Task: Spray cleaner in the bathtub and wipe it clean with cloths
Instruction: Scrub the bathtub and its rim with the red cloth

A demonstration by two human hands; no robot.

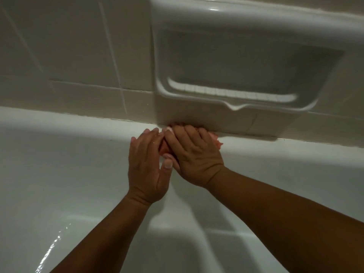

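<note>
Cloth (218, 143): pink, bunched, on the bathtub rim (78, 125) directly below the soap dish (232, 103), against the tiled wall (78, 56). Right hand (195, 156) presses on top, fingers (183, 134) laid close together. Left hand (147, 166) touches the cloth's left side, fingers straight and together.

The bathtub (59, 164) is white, smooth and shiny, with bright, wet-looking glints on its near left side. The wall tiles (69, 46) are smooth and hard, with only a soft, dull shine. The soap dish (236, 20) looks like hard, glossy pottery, with little ridges along its bottom. The pink cloth (218, 142) looks soft and crumpled.
</note>
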